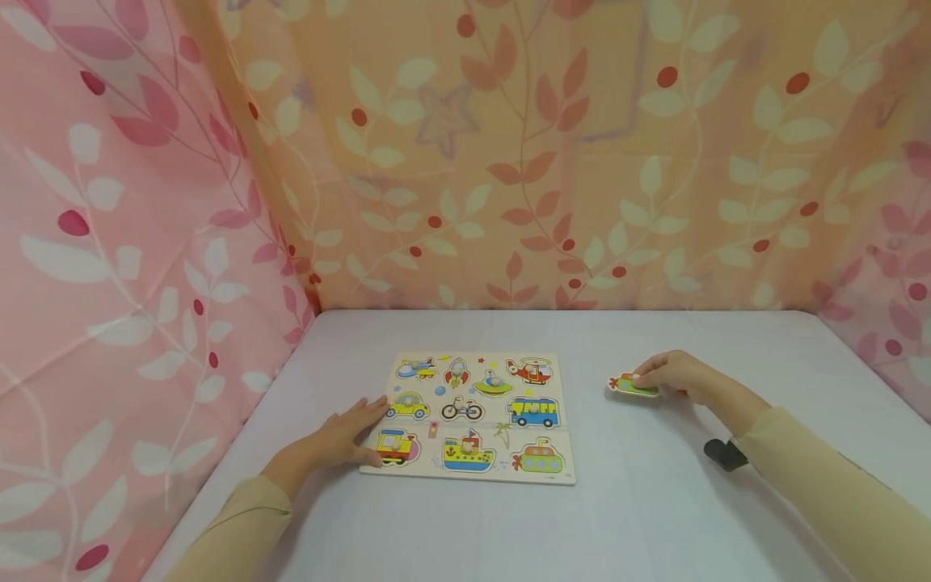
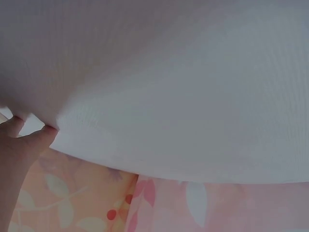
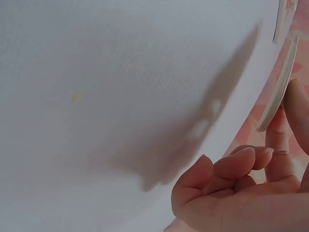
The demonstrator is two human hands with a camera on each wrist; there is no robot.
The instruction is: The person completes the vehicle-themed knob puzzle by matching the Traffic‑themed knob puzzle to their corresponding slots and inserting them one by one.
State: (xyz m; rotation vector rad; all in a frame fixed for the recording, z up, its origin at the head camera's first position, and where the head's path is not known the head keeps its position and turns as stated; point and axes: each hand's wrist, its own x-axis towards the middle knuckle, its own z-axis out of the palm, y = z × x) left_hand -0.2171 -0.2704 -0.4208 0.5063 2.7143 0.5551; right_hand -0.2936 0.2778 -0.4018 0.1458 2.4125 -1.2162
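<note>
A wooden peg puzzle board lies flat on the table, with knobbed vehicle pieces such as a bus and a ship set in it. At its lower right corner a submarine picture shows no knob. My left hand rests at the board's left edge, thumb and fingers spread apart on it. To the right of the board, my right hand pinches a submarine puzzle piece between thumb and fingers. In the right wrist view that piece appears edge-on, raised over the table, its shadow below.
A white cloth covers the table. Patterned curtains hang behind it and along both sides. Under the right wrist sits a small black object.
</note>
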